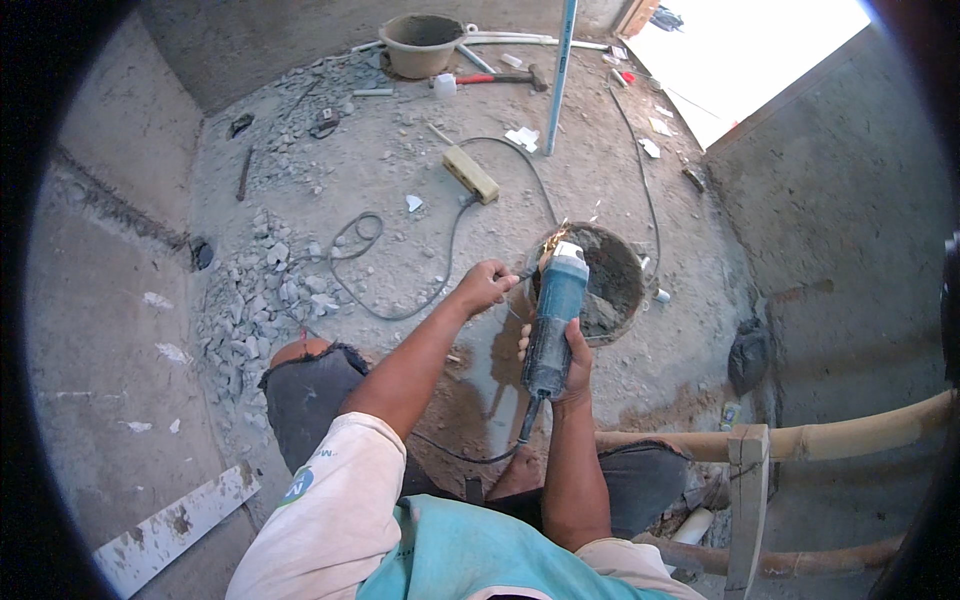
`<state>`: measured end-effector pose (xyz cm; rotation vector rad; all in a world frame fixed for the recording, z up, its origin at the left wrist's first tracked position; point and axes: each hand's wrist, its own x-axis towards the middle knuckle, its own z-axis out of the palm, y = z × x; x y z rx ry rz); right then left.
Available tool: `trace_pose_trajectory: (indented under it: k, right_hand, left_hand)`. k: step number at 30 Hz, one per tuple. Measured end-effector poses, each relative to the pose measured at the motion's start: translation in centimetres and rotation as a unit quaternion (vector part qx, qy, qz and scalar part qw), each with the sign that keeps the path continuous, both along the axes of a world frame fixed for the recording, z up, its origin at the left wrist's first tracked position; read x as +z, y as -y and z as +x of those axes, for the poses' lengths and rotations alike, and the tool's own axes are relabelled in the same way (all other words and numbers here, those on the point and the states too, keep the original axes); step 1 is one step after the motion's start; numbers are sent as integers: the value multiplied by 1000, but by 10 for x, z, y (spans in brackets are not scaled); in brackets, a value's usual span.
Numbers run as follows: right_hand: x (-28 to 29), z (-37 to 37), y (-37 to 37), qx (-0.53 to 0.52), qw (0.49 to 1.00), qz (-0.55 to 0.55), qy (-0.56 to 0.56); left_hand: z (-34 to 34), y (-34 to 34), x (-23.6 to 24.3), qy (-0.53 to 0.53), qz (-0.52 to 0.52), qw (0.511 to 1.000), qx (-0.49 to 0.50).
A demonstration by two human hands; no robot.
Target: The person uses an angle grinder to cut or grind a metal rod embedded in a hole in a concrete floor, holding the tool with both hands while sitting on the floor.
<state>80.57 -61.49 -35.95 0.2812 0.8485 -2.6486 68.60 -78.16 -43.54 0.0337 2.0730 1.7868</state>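
My right hand point(577, 365) wraps round the body of a teal and black angle grinder point(558, 315), its silver head pointing away from me. In my left hand point(487, 287) is a thin dark metal piece point(528, 273), gripped close to the grinder's head; its exact kind is hard to make out. Orange sparks point(553, 241) fly off where the two meet. The disc is mostly hidden. Beneath and just beyond the grinder stands a round basin point(640, 270) with grey mortar in it. A black cord point(527, 420) runs from the grinder's rear end towards my legs.
A yellowish socket block point(470, 174) with looped cable lies ahead. Broken rubble point(265, 300) covers the left floor. Further off are a bucket point(420, 55), a red-handled hammer point(495, 78) and an upright blue pipe point(562, 80). Bamboo poles point(850, 430) cross at near right.
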Motion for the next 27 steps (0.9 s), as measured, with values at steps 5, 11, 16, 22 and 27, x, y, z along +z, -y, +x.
trace_pose_trajectory:
  k: [5, 11, 16, 22, 27]
  right_hand:
    - [-2, -1, -3, 15, 1000, -1, 0]
    - [0, -1, -1, -1, 1000, 14, 9]
    - [1, 0, 0, -4, 1000, 12, 6]
    - [-2, 1, -3, -1, 1000, -3, 7]
    - [-2, 3, -6, 6, 1000, -10, 15]
  left_hand:
    - [0, -2, 2, 7, 10, 1000, -5]
    - [2, -2, 6, 5, 9, 1000, -1]
    - [2, -1, 4, 6, 4, 1000, -1]
    - [1, -3, 3, 6, 8, 1000, 2]
    - [0, -2, -2, 7, 8, 1000, -3]
